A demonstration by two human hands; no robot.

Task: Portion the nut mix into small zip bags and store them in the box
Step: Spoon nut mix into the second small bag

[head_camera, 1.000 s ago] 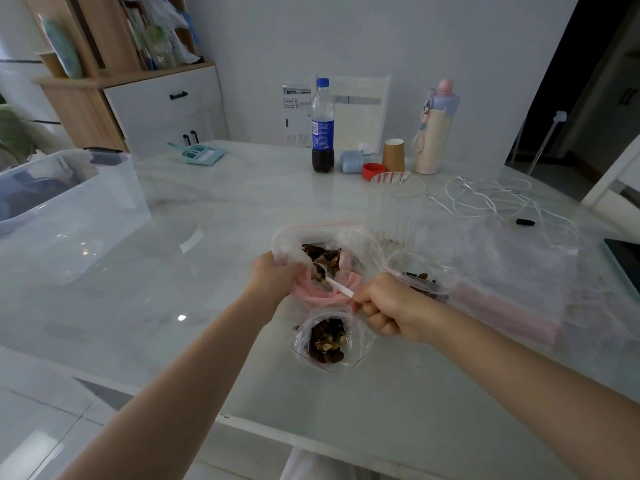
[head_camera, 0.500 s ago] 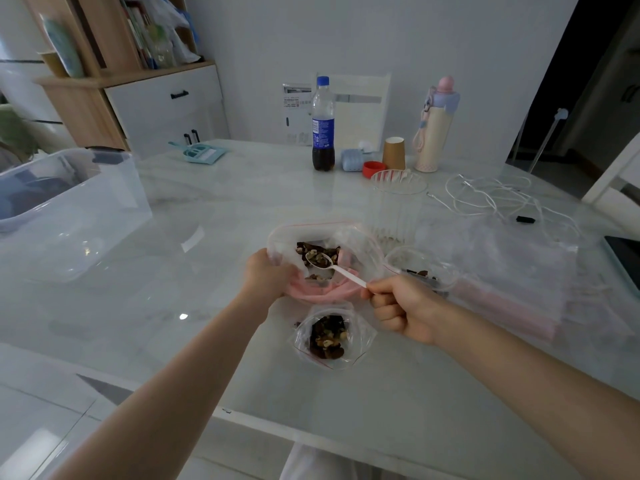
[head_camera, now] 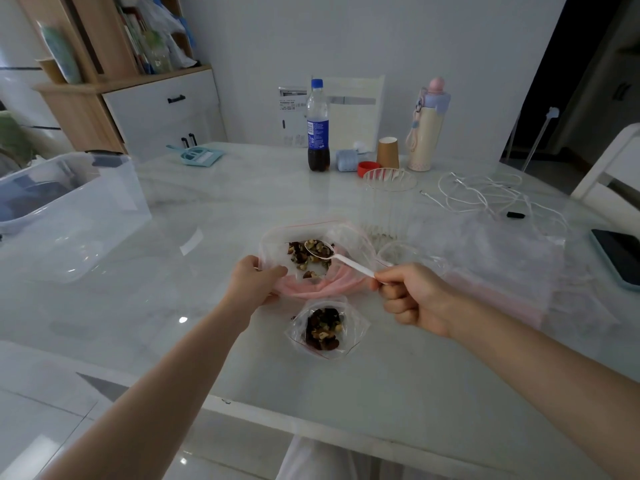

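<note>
White plastic spoon (head_camera: 341, 259) pinched by right hand (head_camera: 412, 296), heaped with nut mix | left hand (head_camera: 254, 280) gripped big bag (head_camera: 311, 258) rim | small zip bag (head_camera: 325, 329) lay open just below both hands (box (head_camera: 65, 209) far left) | advice: keep spoon level, tip over mouth.

One head-worn wide view looks forward and down, close over the table (head_camera: 381, 393).

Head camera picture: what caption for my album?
Right hand lifts a spoon of nuts from the big bag that left hand holds.
</note>
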